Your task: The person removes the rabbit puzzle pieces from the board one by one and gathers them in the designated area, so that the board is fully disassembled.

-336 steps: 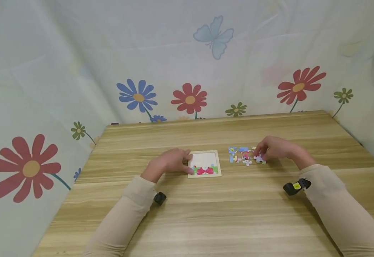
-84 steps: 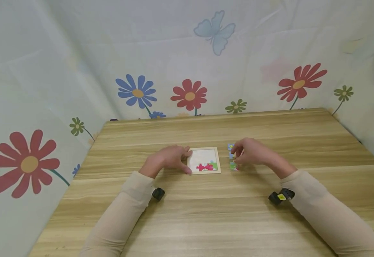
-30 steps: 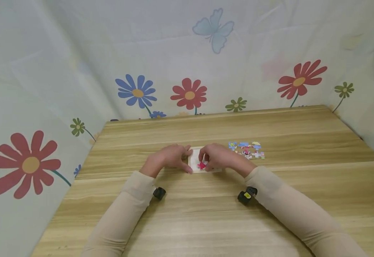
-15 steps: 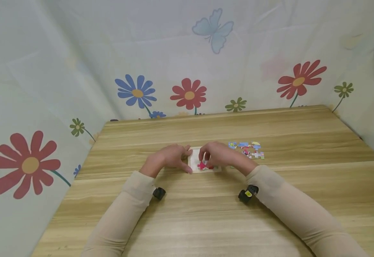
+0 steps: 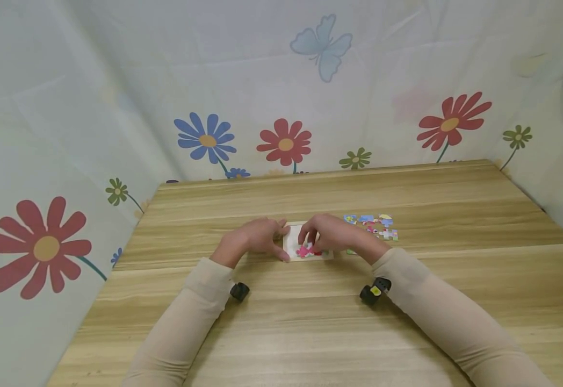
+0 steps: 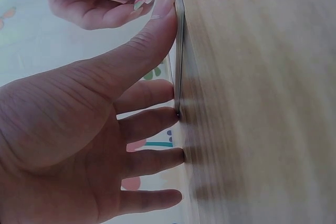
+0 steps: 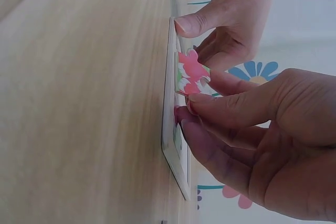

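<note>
My left hand (image 5: 258, 236) rests at the left side of a shallow wooden puzzle tray (image 7: 175, 163). Its thumb presses the near corner, and its straight fingers spread along the edge and the tabletop. Over the tray, my right hand (image 5: 333, 234) pinches a pink, white and green puzzle piece (image 7: 191, 72) between thumb and fingers. That piece tilts up off the tray floor. Beneath the right fingers lies more red puzzle, mostly hidden. Several loose puzzle pieces (image 5: 367, 219) with blue and pink prints lie right of the tray, partly behind the right hand and wrist.
The wood-grain table (image 5: 262, 333) reaches back to a flower-printed cloth (image 5: 243, 64). A black wrist camera (image 5: 370, 294) sits at the right cuff, and another black camera (image 5: 239, 291) at the left.
Since about three seconds ago, the right hand has come left from the loose pieces to the tray. In the last half second the pinched piece tilts up. The left hand stays put.
</note>
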Motion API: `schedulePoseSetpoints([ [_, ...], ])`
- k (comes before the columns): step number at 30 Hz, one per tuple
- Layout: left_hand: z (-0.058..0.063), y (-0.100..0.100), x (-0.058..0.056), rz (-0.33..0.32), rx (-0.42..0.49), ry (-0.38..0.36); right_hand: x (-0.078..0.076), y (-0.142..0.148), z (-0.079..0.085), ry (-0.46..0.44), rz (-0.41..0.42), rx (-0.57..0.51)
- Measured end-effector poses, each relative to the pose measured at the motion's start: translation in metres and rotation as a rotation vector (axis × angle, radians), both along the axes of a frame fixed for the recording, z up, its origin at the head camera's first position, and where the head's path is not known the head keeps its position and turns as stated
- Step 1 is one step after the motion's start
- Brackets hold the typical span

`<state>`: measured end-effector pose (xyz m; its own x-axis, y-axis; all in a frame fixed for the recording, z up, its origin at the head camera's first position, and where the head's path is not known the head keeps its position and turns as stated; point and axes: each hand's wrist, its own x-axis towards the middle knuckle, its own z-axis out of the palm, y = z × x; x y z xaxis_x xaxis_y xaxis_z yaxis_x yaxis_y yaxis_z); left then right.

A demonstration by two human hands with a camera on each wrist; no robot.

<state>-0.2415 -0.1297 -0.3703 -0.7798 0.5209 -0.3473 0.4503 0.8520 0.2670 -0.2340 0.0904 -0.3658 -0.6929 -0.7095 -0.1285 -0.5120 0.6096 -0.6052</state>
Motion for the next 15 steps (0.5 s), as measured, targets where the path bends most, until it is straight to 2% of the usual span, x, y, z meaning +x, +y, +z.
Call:
schedulePoseSetpoints([
  [8, -0.0005, 0.0002, 0.0000, -0.005, -0.003, 0.003, -0.0021, 0.0012, -0.0022, -0.020, 0.004, -0.012],
  [15, 0.0000, -0.0005, 0.0000, -0.017, -0.008, 0.007, -0.0060, 0.0070, -0.0032, -0.101, -0.007, -0.072],
])
